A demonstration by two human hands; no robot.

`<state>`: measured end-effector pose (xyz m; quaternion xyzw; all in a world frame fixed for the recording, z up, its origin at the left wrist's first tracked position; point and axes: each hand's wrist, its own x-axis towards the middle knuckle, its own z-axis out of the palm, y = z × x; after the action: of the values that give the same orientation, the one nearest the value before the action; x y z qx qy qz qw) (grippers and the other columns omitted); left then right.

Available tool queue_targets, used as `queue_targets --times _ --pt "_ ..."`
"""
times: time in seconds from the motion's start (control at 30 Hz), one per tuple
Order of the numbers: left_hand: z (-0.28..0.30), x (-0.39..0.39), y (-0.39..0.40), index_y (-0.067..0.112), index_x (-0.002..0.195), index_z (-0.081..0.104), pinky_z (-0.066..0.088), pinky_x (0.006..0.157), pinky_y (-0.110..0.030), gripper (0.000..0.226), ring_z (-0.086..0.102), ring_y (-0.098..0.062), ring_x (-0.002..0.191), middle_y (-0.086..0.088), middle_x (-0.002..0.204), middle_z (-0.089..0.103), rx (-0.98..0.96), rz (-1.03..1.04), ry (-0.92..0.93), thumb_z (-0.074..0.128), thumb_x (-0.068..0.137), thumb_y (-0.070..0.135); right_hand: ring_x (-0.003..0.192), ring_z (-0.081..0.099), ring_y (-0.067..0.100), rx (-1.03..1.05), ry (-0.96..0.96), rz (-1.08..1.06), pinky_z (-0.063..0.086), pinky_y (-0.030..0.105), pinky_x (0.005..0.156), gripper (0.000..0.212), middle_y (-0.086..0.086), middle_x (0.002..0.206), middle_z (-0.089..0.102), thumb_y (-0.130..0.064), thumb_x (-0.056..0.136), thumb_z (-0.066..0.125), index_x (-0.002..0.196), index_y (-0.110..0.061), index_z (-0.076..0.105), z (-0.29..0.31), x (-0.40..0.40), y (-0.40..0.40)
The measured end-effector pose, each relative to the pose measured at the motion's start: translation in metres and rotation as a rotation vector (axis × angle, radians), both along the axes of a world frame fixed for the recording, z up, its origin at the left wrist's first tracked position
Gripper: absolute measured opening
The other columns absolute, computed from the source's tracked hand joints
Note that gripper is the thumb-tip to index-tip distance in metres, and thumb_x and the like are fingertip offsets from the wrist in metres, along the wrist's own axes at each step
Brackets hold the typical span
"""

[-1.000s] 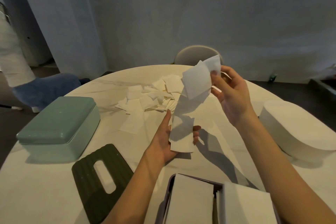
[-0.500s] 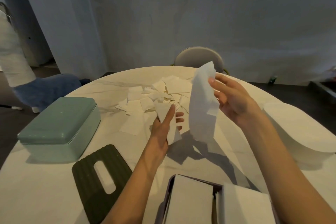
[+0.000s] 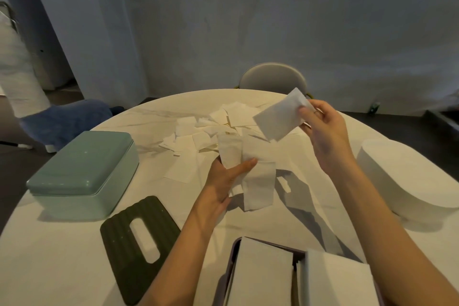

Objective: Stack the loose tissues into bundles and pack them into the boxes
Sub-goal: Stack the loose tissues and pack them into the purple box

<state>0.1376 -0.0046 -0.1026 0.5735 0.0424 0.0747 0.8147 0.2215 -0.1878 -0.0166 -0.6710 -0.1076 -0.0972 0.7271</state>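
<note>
A heap of loose white tissues [image 3: 223,126] lies at the far middle of the round table. My left hand [image 3: 224,181] holds a few tissues [image 3: 250,169] above the table, thumb pressed across them. My right hand [image 3: 323,129] is raised to the right and pinches a single tissue [image 3: 278,119] by its far end. At the near edge an open dark box [image 3: 234,263] holds two stacked bundles of tissue [image 3: 263,276]. A closed green box [image 3: 82,171] stands at the left and a closed white box [image 3: 407,176] at the right.
A dark ribbed lid [image 3: 139,243] with a slot lies flat between the green box and my left arm. One loose tissue [image 3: 183,169] lies apart near the heap. A chair back [image 3: 272,77] shows beyond the table. A person in white stands at far left.
My right hand has swung its tissue from hanging down to lying nearly level and higher to the right. My left hand now holds more tissue, gripped under the thumb.
</note>
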Motion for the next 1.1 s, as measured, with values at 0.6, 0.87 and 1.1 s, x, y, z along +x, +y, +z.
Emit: queue_targets --times 0.6,0.87,1.1 --pt "0.006 0.0 0.004 0.028 0.123 0.066 0.06 0.073 -0.045 0.054 0.068 -0.029 0.111 -0.005 0.11 0.076 -0.128 0.085 0.14 0.077 0.078 0.056 0.096 0.059 0.006 -0.893 -0.365 0.246 0.048 0.023 0.089 0.017 -0.025 0.098 0.064 -0.052 0.081 0.078 0.09 -0.039 0.075 -0.021 -0.008 0.013" --pt "-0.004 -0.004 0.019 0.024 0.143 0.059 0.058 0.085 -0.046 0.053 0.066 -0.03 0.108 -0.014 0.126 0.067 -0.467 -0.125 0.067 0.042 0.105 0.056 0.098 0.061 0.001 -0.728 -0.207 0.479 0.05 0.018 0.087 0.014 -0.026 0.096 0.07 -0.049 0.087 0.067 0.097 -0.042 0.074 0.011 -0.018 -0.001" --pt "0.0 0.0 0.009 0.018 0.126 0.065 0.061 0.07 -0.036 0.069 0.075 -0.022 0.083 -0.01 0.102 0.075 -0.284 -0.173 0.237 0.037 0.096 0.073 0.1 0.061 0.0 -0.744 -0.129 0.595 0.05 0.012 0.085 0.013 -0.024 0.098 0.069 -0.044 0.093 0.066 0.1 -0.038 0.075 0.001 -0.023 0.009"
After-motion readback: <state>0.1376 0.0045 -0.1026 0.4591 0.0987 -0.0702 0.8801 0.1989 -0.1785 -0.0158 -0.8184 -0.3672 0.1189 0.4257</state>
